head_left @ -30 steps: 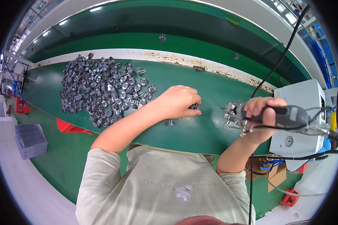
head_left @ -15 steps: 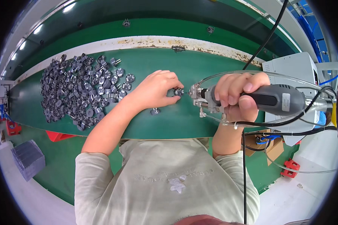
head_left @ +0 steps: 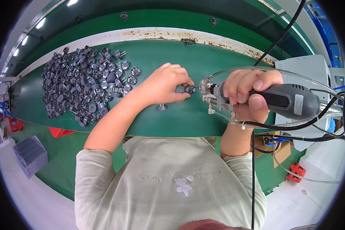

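My left hand (head_left: 166, 85) pinches a small dark round component (head_left: 189, 89) with metal bits on its face, between thumb and fingertips just above the green work surface. My right hand (head_left: 253, 92) is wrapped round a grey and black power screwdriver (head_left: 283, 101), held level with its metal nose pointing left. A thin bit reaches from the nose to the component's right side; whether it touches is too small to tell. One loose component (head_left: 161, 107) with pins lies below my left wrist. Beyond my left forearm spreads a large pile of similar components (head_left: 80, 82).
A clear tube (head_left: 249, 69) and a black cable (head_left: 287, 125) run along the screwdriver. At the right stands a pale machine housing (head_left: 301, 69). A worn white ledge (head_left: 153, 34) borders the far side. Below the table are a cardboard box (head_left: 281, 153) and red stools (head_left: 296, 172).
The whole view has shifted slightly. Both hands, with the component and the screwdriver, have moved a little to the right; their grips are unchanged. The thin bit shows more plainly beside the component.
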Motion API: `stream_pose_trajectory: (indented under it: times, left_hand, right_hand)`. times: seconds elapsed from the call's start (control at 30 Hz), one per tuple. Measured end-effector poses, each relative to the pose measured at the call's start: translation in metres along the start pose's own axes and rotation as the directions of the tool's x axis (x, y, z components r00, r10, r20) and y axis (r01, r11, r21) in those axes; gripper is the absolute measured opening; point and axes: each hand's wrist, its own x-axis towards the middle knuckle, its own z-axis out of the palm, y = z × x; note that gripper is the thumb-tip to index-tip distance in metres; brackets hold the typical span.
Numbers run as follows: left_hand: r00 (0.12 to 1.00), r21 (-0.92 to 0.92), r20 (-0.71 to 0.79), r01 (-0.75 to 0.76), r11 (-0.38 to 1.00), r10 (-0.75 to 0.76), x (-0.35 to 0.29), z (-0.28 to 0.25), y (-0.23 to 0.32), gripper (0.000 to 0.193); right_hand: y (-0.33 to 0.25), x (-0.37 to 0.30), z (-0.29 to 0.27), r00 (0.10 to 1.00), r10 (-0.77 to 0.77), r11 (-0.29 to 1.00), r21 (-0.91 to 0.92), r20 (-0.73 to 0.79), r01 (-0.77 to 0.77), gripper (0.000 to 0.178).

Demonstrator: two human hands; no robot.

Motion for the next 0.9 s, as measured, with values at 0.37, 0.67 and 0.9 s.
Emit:
stream_pose_trajectory:
  times: [0.37,0.67,0.9]
  left_hand:
    - [0.999,0.036,-0.025,-0.029,0.999,0.030,-0.001,0.003,0.000,0.028]
    - [1.000,0.006,-0.009,-0.014,1.000,0.014,-0.001,0.004,-0.001,0.029]
    - [0.999,0.001,-0.036,-0.031,1.000,0.031,-0.004,0.000,-0.005,0.029]
  right_hand:
    - [0.007,0.000,0.011,0.999,-0.016,0.994,-0.106,0.037,0.019,0.031]
    - [0.008,0.002,0.014,0.991,0.016,0.974,-0.225,0.129,0.013,0.026]
    - [-0.024,0.009,0.002,0.986,-0.075,0.997,0.000,0.149,0.076,0.037]
